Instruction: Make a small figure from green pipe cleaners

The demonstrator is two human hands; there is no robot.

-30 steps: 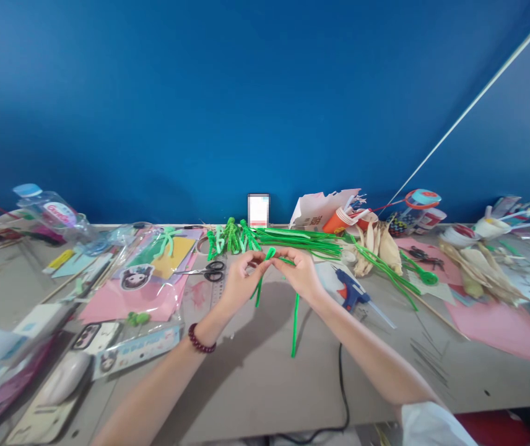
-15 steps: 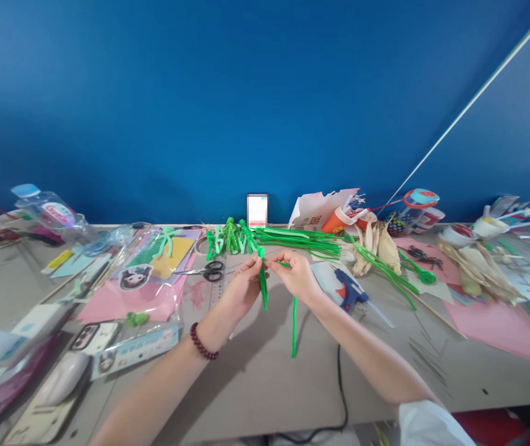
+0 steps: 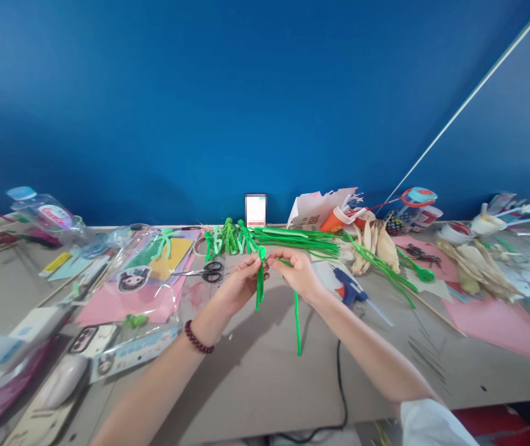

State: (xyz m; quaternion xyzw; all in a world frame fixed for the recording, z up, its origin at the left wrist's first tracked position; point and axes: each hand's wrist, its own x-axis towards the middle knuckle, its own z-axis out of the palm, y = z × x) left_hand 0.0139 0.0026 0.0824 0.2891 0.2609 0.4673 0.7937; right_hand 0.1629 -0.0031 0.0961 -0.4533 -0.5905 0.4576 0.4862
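Observation:
My left hand (image 3: 241, 282) is closed on a small figure of bent green pipe cleaners (image 3: 260, 288), its looped top showing above the thumb and its ends hanging below. Beside it, my right hand (image 3: 295, 269) pinches a long green pipe cleaner (image 3: 298, 325), whose free end dangles under the palm. Fingertips of both hands nearly meet at the figure's upper part. Behind them stand several finished-looking green pipe cleaner figures (image 3: 230, 236), and a bundle of loose green pipe cleaners (image 3: 299, 240) lies to their right.
Black-handled scissors (image 3: 212, 271) lie left of my hands. A blue glue gun (image 3: 351, 288) sits to the right, its black cord (image 3: 343, 390) crossing the table front. A phone (image 3: 256, 210) leans on the blue wall. Pink paper, bagged sheets, a bottle (image 3: 49, 210) and paper cups (image 3: 337, 218) crowd both sides.
The figure in my left hand has turned a little, its hanging ends now shifted left. The dangling pipe cleaner from my right hand has swung slightly right. Both grips stay closed.

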